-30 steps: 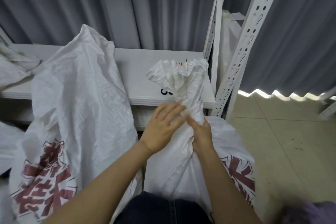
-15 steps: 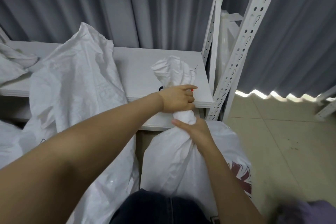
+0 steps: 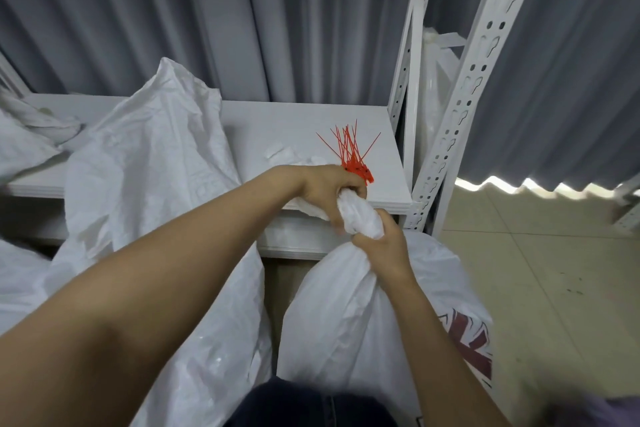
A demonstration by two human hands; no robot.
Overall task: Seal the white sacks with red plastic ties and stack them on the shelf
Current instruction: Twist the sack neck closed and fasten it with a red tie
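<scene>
Woven plastic sack (image 3: 349, 305), white with a faint sheen and a crinkled surface, its neck bunched tight. A second sack (image 3: 145, 191) shows the same creased, slightly glossy weave. Thin red ties (image 3: 349, 149) look like smooth, shiny plastic. The shelf (image 3: 298, 128) is matt white board on painted, perforated metal uprights (image 3: 464, 107). Grey curtain (image 3: 207, 17) of soft pleated cloth; floor (image 3: 540, 281) of smooth pale tile.

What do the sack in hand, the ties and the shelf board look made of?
Sack: likely woven plastic, white with a slight sheen, creasing stiffly where twisted. Ties: red plastic by the look, thin straight strips with blocky heads. Shelf: smooth matt white board, layered edge; wood or laminate, cannot tell.
</scene>
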